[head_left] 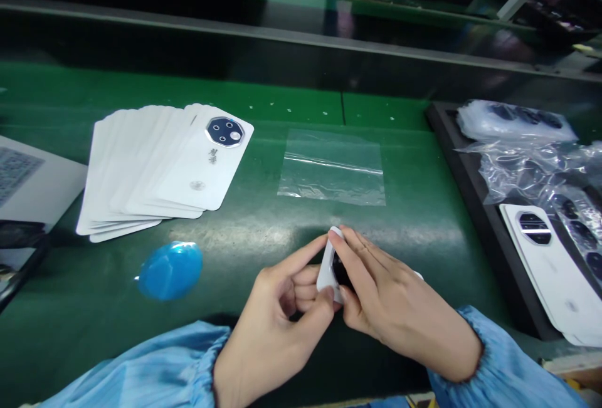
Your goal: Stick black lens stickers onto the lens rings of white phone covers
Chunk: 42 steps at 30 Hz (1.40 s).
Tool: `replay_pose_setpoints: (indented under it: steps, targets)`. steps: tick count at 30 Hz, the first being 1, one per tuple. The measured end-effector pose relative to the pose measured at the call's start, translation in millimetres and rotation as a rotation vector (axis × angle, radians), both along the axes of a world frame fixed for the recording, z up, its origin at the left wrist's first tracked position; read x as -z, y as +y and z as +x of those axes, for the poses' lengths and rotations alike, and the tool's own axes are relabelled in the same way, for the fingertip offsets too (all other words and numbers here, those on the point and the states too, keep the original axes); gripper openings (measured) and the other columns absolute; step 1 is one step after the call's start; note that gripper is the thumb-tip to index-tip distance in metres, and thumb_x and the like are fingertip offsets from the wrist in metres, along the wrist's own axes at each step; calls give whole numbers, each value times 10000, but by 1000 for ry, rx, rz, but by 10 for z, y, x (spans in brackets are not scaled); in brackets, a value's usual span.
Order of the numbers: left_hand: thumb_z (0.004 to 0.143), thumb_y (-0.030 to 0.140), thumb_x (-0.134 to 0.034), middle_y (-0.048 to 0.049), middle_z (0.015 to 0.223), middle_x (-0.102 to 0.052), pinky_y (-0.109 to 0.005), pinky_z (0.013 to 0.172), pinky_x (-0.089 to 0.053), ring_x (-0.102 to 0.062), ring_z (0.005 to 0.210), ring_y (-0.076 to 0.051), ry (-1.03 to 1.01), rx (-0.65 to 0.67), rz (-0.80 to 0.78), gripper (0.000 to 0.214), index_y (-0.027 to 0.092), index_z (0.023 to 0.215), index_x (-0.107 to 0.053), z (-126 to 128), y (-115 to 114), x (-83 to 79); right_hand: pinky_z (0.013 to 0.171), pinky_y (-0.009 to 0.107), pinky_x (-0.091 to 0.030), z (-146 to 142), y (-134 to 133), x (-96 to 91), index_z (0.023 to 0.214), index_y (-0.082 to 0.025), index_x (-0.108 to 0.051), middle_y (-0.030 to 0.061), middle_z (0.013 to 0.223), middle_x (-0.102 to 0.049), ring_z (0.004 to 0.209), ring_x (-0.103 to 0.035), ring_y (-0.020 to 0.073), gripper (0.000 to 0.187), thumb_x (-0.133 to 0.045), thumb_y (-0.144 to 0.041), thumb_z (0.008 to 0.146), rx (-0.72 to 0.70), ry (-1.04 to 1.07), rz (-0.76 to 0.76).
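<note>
At the front of the green worktable, both hands meet around a white phone back cover [324, 275] with a dark camera area near one end. My left hand [277, 326] grips the cover's left edge, its thumb at the lower corner and its fingers curled behind. My right hand [395, 298] is closed over the other side, fingers across the dark camera area. Most of the cover is hidden beneath that hand; a white corner shows past the wrist. Beyond the hands lies a clear plastic bag [332, 170], flat on the table.
A fanned stack of white phone back covers [188, 163] lies at left, with a round blue film [172, 270] in front. On the right, a black tray [484, 239] holds bagged dark camera parts [517, 116] and more white covers [550, 270]. A dark ledge [282, 35] runs along the back.
</note>
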State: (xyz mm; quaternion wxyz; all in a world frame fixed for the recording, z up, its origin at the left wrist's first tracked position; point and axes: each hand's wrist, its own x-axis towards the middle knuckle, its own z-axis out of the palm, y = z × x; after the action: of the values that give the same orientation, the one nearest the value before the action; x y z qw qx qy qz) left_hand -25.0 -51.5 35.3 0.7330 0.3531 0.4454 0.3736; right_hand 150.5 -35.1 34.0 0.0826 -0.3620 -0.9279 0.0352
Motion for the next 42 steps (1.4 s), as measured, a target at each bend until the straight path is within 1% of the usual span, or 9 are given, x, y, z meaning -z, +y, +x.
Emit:
replay_pose_setpoints:
  steps: [6,10,16,22,25,32,36,38,42]
  targets:
    - [854,192,-593,-18,732,-657,-172,608,-488,-572,609,-90,29,46,17,560,121,1390,-444,-7,6,11,1002,408,-499,74,45,-84,1397,42,-332,295,1352,-492,1294,-465,295,469,-349,-175,981,17,45,-142]
    - [850,204,-591,-11,703,-640,-157,572,-462,-538,590,-83,54,22,62,552,127,1381,-462,-19,5,0,997,418,-497,66,44,-131,1403,36,-318,292,1363,-481,1306,-450,287,505,-358,-240,982,49,94,-204]
    - [820,169,-604,-16,727,-649,-165,599,-480,-545,617,-89,63,32,37,588,118,1386,-453,-12,16,-28,997,419,-497,58,45,-150,1423,5,-293,264,1345,-516,1307,-452,281,526,-386,-248,971,71,126,-268]
    - [869,163,-571,27,695,-596,-123,562,-431,-449,563,-51,43,47,72,539,161,1394,-448,10,-12,11,1011,384,-495,70,21,-113,1434,-86,-308,186,1350,-539,1306,-463,248,555,-457,-275,934,190,207,-393]
    - [886,179,-565,33,682,-582,-119,548,-422,-434,553,-50,59,49,92,527,160,1397,-442,13,-38,37,1039,371,-473,53,1,-81,1414,-93,-341,175,1398,-496,1309,-462,231,539,-470,-242,911,205,247,-369]
    - [890,200,-550,-13,739,-640,-190,633,-493,-550,636,-101,101,45,100,563,138,1427,-395,11,-63,50,1024,440,-482,-28,-20,-13,1353,6,-389,271,1359,-497,1309,-450,300,489,-438,-189,908,142,226,-203]
    - [877,164,-556,28,666,-586,-151,558,-452,-458,536,-64,142,58,123,552,157,1413,-426,-8,-53,-8,1020,456,-489,0,-19,-1,1391,-9,-313,245,1290,-568,1247,-527,274,491,-361,-61,905,143,205,-138]
    - [867,149,-568,39,653,-579,-134,532,-434,-420,508,-50,147,46,127,552,169,1404,-442,-20,-38,-29,1043,444,-472,21,-13,-19,1422,-39,-268,211,1297,-574,1276,-500,248,519,-338,-33,908,157,222,-149]
    - [876,161,-569,11,715,-632,-150,604,-478,-509,587,-70,79,11,82,523,177,1388,-461,-34,2,-22,1066,405,-449,22,3,-66,1413,-40,-311,209,1422,-454,1360,-388,246,487,-385,-150,945,169,271,-262]
